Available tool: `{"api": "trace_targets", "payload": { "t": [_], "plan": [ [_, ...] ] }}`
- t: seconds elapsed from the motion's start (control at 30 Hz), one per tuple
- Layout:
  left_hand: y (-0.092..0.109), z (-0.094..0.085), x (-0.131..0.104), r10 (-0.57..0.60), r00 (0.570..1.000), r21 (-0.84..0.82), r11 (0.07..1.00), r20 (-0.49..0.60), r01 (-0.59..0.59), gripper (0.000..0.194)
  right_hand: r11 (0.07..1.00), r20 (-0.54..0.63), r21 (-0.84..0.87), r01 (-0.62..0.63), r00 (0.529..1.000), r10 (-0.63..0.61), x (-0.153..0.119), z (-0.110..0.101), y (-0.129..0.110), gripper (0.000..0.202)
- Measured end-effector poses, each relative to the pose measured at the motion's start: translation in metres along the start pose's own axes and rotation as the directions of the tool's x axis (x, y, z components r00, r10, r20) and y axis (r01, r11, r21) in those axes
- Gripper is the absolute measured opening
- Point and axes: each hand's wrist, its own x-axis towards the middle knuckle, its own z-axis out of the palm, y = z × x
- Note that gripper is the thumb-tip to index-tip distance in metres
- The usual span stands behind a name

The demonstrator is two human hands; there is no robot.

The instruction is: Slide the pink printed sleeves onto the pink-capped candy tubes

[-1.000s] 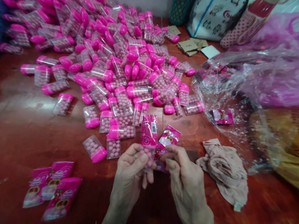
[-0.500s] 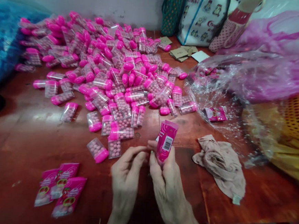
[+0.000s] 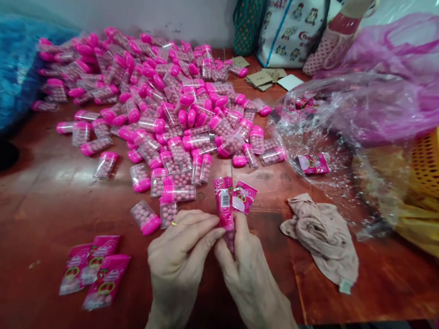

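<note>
A narrow pink printed packet (image 3: pixel 224 200) with a white barcode stands upright between my hands. Pink balls show through its clear lower part. My right hand (image 3: pixel 251 268) is closed around that lower part. A second pink packet (image 3: pixel 244 197) sticks up behind my right fingers; how it is held is hidden. At the packet's left side my left hand (image 3: pixel 180 252) is closed, thumb and fingers pinching its edge. On the table to the left lie three pink candy packets (image 3: pixel 109 280), overlapping. Just beyond my left hand is a clear pink-capped candy container (image 3: pixel 145 217).
A large heap of pink-capped candy containers (image 3: pixel 152 98) covers the back of the table. To the right are a crumpled beige cloth (image 3: pixel 323 238), clear plastic film (image 3: pixel 313 126) and a yellow basket (image 3: pixel 434 161). A blue bag (image 3: pixel 10 72) stands at the left, cardboard pieces (image 3: pixel 262 79) at the back.
The barcoded packet has turned and moved left, and my left fingers now pinch it. A second packet has come into sight behind it. The view has shifted slightly.
</note>
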Motion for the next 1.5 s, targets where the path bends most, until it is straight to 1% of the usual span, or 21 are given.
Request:
{"api": "trace_targets", "payload": {
  "t": [0.07,0.17,0.23,0.27,0.3,0.37,0.43,0.47,0.53,0.63,0.73,0.8,0.87,0.93,1.0,1.07,1.17,1.23,1.3,1.4,1.5],
  "plan": [
    [-0.002,-0.003,0.002,0.031,0.999,0.023,0.999,0.017,-0.032,0.027,0.993,0.005,-0.072,0.095,0.995,-0.095,-0.007,0.002,0.003,0.032],
    [-0.004,-0.006,0.006,0.146,0.988,0.103,0.983,0.049,-0.15,0.034,0.959,0.022,-0.186,0.213,0.977,-0.212,-0.015,0.003,0.006,0.034],
    [-0.004,-0.007,0.008,0.208,0.974,0.142,0.965,0.093,-0.22,0.034,0.92,0.027,-0.271,0.284,0.957,-0.288,-0.017,0.002,0.005,0.035],
    [-0.003,-0.008,0.009,0.214,0.97,0.15,0.962,0.115,-0.23,0.033,0.906,0.034,-0.293,0.305,0.951,-0.309,-0.017,0.0,0.004,0.036],
    [-0.002,-0.008,0.009,0.196,0.972,0.151,0.965,0.131,-0.215,0.032,0.911,0.034,-0.285,0.297,0.953,-0.3,-0.016,-0.001,0.002,0.036],
    [0.0,-0.008,0.01,0.125,0.983,0.139,0.98,0.131,-0.143,0.028,0.948,0.033,-0.236,0.212,0.977,-0.211,-0.011,-0.002,-0.003,0.034],
    [0.001,-0.007,0.01,0.042,0.993,0.121,0.991,0.109,-0.055,0.025,0.981,0.006,-0.187,0.058,0.998,-0.058,-0.005,-0.001,-0.008,0.03],
    [0.002,-0.006,0.01,0.009,0.995,0.111,0.994,0.097,-0.02,0.024,0.986,-0.016,-0.168,-0.007,1.0,0.004,-0.002,0.001,-0.009,0.029],
    [0.002,-0.004,0.01,-0.024,0.996,0.094,0.995,0.089,0.016,0.023,0.988,-0.055,-0.136,-0.075,0.996,0.068,0.003,0.005,-0.01,0.026],
    [0.003,-0.001,0.01,-0.02,0.996,0.079,0.997,0.09,0.013,0.024,0.99,-0.056,-0.044,-0.131,0.99,0.128,0.009,0.008,-0.008,0.021],
    [0.005,0.002,0.008,-0.057,0.997,0.072,0.996,0.058,0.053,0.023,0.977,0.031,0.029,-0.212,0.977,0.211,0.016,0.007,-0.009,0.022],
    [0.006,0.004,0.007,-0.102,0.995,0.078,0.992,0.018,0.1,0.022,0.965,0.091,0.019,-0.262,0.961,0.259,0.021,0.005,-0.012,0.021],
    [0.007,0.006,0.006,-0.138,0.99,0.089,0.987,0.008,0.137,0.02,0.954,0.117,-0.025,-0.299,0.947,0.3,0.026,0.005,-0.015,0.015],
    [0.007,0.006,0.006,-0.179,0.983,0.101,0.979,0.042,0.175,0.019,0.945,0.114,-0.089,-0.316,0.939,0.324,0.028,0.006,-0.017,0.011],
    [0.007,0.005,0.007,-0.227,0.969,0.112,0.97,0.094,0.216,0.017,0.94,0.107,-0.142,-0.312,0.939,0.328,0.029,0.008,-0.016,0.013],
    [0.006,0.002,0.009,-0.24,0.961,0.13,0.966,0.139,0.222,0.015,0.94,0.108,-0.161,-0.301,0.941,0.32,0.029,0.01,-0.014,0.016],
    [0.003,-0.002,0.012,-0.177,0.965,0.178,0.974,0.193,0.143,0.014,0.937,0.123,-0.151,-0.314,0.935,0.333,0.03,0.011,-0.013,0.017],
    [0.001,-0.002,0.013,-0.093,0.971,0.223,0.974,0.219,0.043,0.014,0.933,0.139,-0.156,-0.324,0.928,0.345,0.03,0.01,-0.012,0.016],
    [-0.002,-0.002,0.014,0.023,0.969,0.272,0.958,0.246,-0.091,0.015,0.929,0.155,-0.171,-0.328,0.922,0.355,0.031,0.01,-0.012,0.016],
    [-0.005,-0.001,0.015,0.182,0.937,0.337,0.898,0.299,-0.282,0.016,0.916,0.18,-0.214,-0.338,0.908,0.377,0.033,0.009,-0.013,0.013],
    [-0.008,0.0,0.015,0.268,0.904,0.39,0.834,0.333,-0.39,0.017,0.906,0.176,-0.263,-0.332,0.906,0.384,0.034,0.008,-0.014,0.013]
  ]
}}
